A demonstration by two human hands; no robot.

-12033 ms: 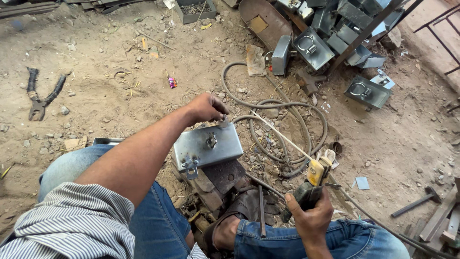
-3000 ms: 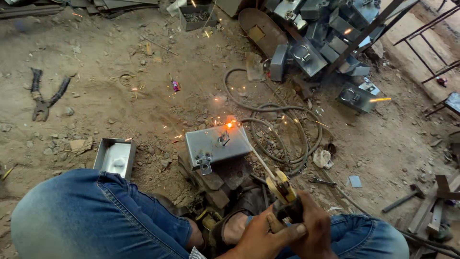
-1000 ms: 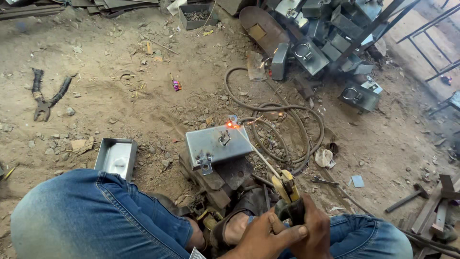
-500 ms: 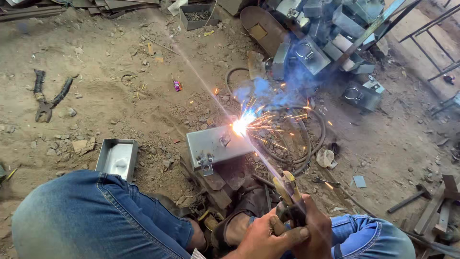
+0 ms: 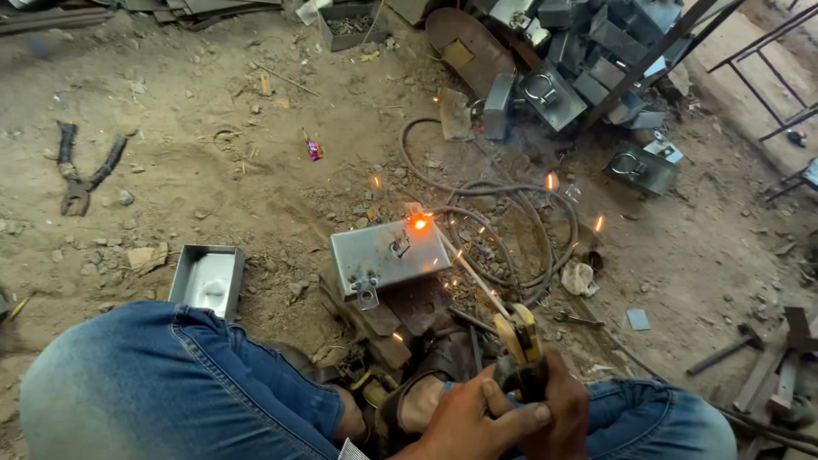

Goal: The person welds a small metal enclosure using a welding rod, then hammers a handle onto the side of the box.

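Both my hands grip a welding electrode holder [image 5: 518,342] with yellow jaws, low in the view between my knees. My left hand [image 5: 467,419] wraps the handle from the left and my right hand [image 5: 566,397] closes on it from the right. A thin electrode rod [image 5: 464,268] runs up and left from the holder to the far right corner of a grey metal box [image 5: 383,253]. An orange glowing spot [image 5: 419,223] sits at that corner, with a few sparks scattered around it. The box rests on rusty metal pieces on the dirt floor.
An open metal tray [image 5: 207,277] lies left of the box, by my left knee [image 5: 170,383]. Pliers [image 5: 81,175] lie at far left. A coiled cable [image 5: 520,217] loops right of the box. Finished metal boxes [image 5: 588,51] are piled at top right. A hammer [image 5: 724,353] lies at right.
The bright white-blue arc and wide spray of sparks from half a second ago have died down to a small orange glow and a few sparks. My hands have barely moved.
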